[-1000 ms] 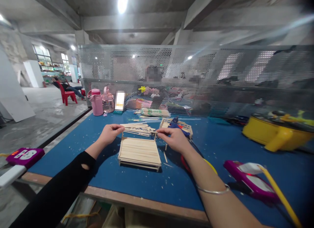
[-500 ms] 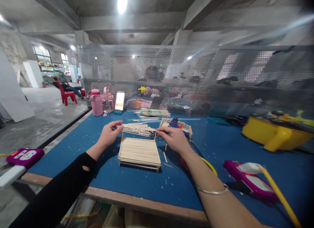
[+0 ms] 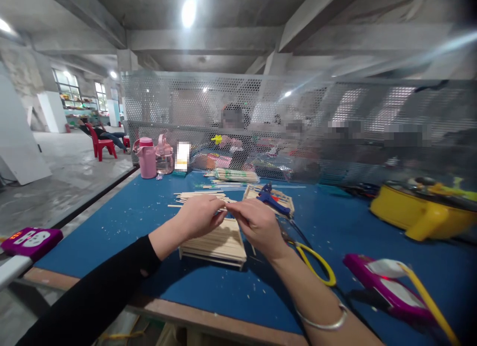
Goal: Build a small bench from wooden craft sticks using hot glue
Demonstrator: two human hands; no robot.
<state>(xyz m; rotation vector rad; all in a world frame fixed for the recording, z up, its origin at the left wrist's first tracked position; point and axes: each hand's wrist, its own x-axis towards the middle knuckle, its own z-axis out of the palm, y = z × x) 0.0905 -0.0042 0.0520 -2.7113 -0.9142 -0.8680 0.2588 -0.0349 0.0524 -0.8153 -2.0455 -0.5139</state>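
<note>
My left hand (image 3: 201, 216) and my right hand (image 3: 258, 224) meet at the fingertips, both closed in a pinch above a small rack of light wooden sticks (image 3: 212, 246). What lies between the fingertips is too small and covered to make out. The rack stands on the blue tabletop, its slatted top partly hidden by my hands. Behind my left hand lies a loose pile of wooden sticks (image 3: 186, 196). Past my right hand, a blue glue gun (image 3: 272, 199) rests on another stick frame (image 3: 251, 192).
Yellow-handled scissors (image 3: 316, 266) lie right of my right wrist. A purple power strip (image 3: 387, 291) and a yellow pot (image 3: 406, 212) sit at the right. Packed sticks (image 3: 234, 175), a pink jug (image 3: 147, 157) and a perforated screen (image 3: 179, 102) stand at the back.
My hands were apart at the rack's two back corners; they have come together over its middle. The left hand moved right and its fingers closed.
</note>
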